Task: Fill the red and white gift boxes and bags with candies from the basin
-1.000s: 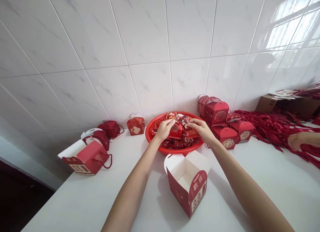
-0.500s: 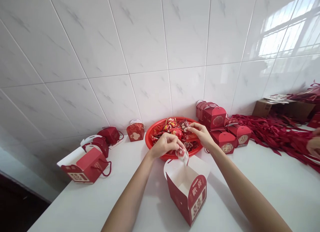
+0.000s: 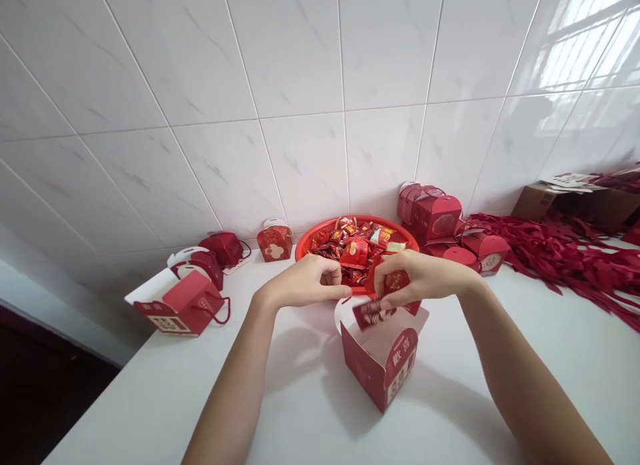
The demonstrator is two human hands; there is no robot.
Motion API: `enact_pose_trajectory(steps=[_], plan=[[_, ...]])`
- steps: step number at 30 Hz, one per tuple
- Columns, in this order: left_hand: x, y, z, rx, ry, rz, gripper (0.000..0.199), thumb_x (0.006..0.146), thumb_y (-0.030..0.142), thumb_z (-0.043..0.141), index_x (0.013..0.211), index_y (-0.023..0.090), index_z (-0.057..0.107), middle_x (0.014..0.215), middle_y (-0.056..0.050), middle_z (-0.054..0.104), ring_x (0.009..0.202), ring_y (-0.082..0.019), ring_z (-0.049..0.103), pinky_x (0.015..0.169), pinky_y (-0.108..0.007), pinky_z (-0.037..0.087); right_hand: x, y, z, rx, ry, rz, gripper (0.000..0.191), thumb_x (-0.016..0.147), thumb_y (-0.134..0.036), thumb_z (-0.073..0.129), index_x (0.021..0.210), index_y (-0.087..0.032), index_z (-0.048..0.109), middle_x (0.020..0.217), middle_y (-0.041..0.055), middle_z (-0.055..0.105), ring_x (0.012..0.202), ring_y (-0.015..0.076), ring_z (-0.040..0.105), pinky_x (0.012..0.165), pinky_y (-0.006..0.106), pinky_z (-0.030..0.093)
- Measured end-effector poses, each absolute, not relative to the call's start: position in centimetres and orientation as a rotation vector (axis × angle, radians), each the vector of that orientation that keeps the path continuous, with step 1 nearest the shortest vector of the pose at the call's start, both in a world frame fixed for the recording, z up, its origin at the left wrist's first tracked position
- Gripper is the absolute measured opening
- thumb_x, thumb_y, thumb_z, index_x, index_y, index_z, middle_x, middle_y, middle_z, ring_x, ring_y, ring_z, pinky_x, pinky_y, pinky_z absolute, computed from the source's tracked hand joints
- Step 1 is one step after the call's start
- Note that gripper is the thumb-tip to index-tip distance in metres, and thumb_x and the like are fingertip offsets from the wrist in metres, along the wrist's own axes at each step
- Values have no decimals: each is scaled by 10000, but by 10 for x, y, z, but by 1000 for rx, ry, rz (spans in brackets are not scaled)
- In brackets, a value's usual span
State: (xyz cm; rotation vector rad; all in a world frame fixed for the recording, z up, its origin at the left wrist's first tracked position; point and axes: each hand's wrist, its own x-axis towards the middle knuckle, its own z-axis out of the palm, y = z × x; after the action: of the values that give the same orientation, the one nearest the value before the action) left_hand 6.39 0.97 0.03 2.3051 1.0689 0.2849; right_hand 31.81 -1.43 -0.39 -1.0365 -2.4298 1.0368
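Observation:
An open red box (image 3: 370,368) with a white inside stands on the white table in front of me. Over its opening, my right hand (image 3: 400,288) pinches a dark red wrapped packet (image 3: 371,314); more red wrappers show close by that hand. My left hand (image 3: 334,281) is at the near rim of the basket, thumb stretched out and fingers curled, with nothing seen between them. Behind both hands sits the red plastic basket (image 3: 303,243), full of red wrapped sweets (image 3: 356,251).
Red boxes (image 3: 185,301) with cord handles stand at the left, and a small red box (image 3: 275,243) by the tiled wall. Stacked red boxes (image 3: 437,215), red ribbons (image 3: 555,251) and a cardboard carton (image 3: 535,201) are at the right.
My right hand has moved from the basket to above the box with the dark red packet. My left hand has let go of the white and red sweet and moved back left.

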Motion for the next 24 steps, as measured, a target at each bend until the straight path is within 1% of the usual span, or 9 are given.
enact_pose_trajectory(steps=[2,4,5,8,11,13,18,21,24], plan=[[66,3,3,2337,1079,172,338,822,486,632,681,193,539,678,29,592,636,-132,522,547,-241,349,312,-24,2,-1086,-2504,843,172,823,-357,718,835,-186,709,759,7,682,652,132,593,562,238,431],[70,-2,4,2344,1091,68,303,817,468,631,707,198,546,714,24,612,643,-138,540,535,-242,351,306,-30,4,-1017,-2497,696,131,884,-294,637,873,-190,716,792,15,690,718,144,605,625,247,449],[72,-4,4,2341,1093,26,276,810,453,634,728,202,553,735,21,621,647,-141,549,528,-243,352,303,-33,4,-950,-2491,672,159,916,-259,581,913,-191,725,842,25,708,772,152,620,673,252,465],[74,-8,5,2326,1094,-62,227,788,425,644,782,210,572,790,11,644,674,-154,581,523,-245,361,298,-36,3,-788,-2537,761,285,956,-189,474,1057,-196,741,984,42,743,856,156,652,754,259,491],[72,-8,3,2305,1117,-156,269,762,467,672,796,213,590,829,-4,670,730,-178,614,538,-246,379,298,-36,1,-772,-2704,919,322,949,-187,488,1147,-215,741,1002,35,760,842,158,678,752,260,504],[71,-8,1,2288,1132,-210,303,743,493,692,823,215,604,841,-9,679,739,-185,620,541,-249,385,300,-38,0,-829,-2756,931,346,938,-185,494,1183,-237,733,1052,33,762,883,170,692,768,267,510],[71,-9,-1,2294,1094,-210,299,776,484,676,885,211,617,837,-12,680,751,-186,621,565,-252,402,313,-49,8,-1162,-2625,630,393,931,-318,527,1291,-245,667,1203,65,722,1045,249,667,826,332,511],[72,-12,3,2308,1028,-171,336,859,528,588,881,198,644,892,-24,694,783,-182,624,611,-258,419,322,-57,10,-1464,-2546,503,439,918,-421,541,1306,-240,640,1137,87,727,998,282,666,781,357,510],[71,-16,6,2301,980,-150,461,847,625,587,981,191,666,956,-39,697,820,-191,631,650,-262,437,327,-61,3,-1736,-2479,460,518,843,-492,630,1297,-243,627,1093,108,717,928,303,674,676,341,505]])
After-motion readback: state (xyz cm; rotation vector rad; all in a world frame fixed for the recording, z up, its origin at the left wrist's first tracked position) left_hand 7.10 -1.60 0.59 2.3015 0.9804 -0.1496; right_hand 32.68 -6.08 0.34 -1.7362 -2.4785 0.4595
